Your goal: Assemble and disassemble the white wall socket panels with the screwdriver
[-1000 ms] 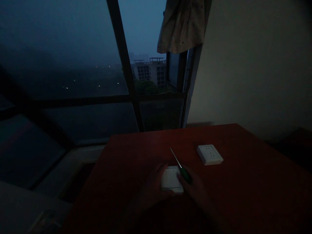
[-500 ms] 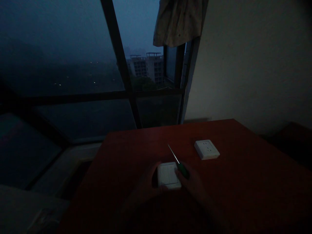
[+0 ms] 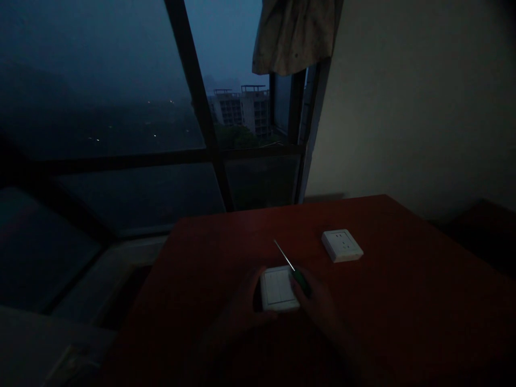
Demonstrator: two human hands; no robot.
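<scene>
Beyond the far-left side of the counter (image 3: pixel 226 242), a dark-framed window (image 3: pixel 121 107) looks out on dusk. The left hand (image 3: pixel 242 305) comes in over the reddish wood, its fingers spread partway and bent around the left end of a white rocker wall switch (image 3: pixel 274 290), holding it between a fingertip at the far corner and the thumb along the near edge. The switch lies face up on the counter, between the two hands. A green-handled screwdriver (image 3: pixel 299 278) slants above its right side, the shaft pointing away and to the left. The right hand (image 3: pixel 318 302) has its fingers closed around that handle, the thumb beside the switch's right edge. Farther right, well apart, sits a white boxed power socket (image 3: pixel 342 245), face up, before a pale wall (image 3: pixel 403 107).
</scene>
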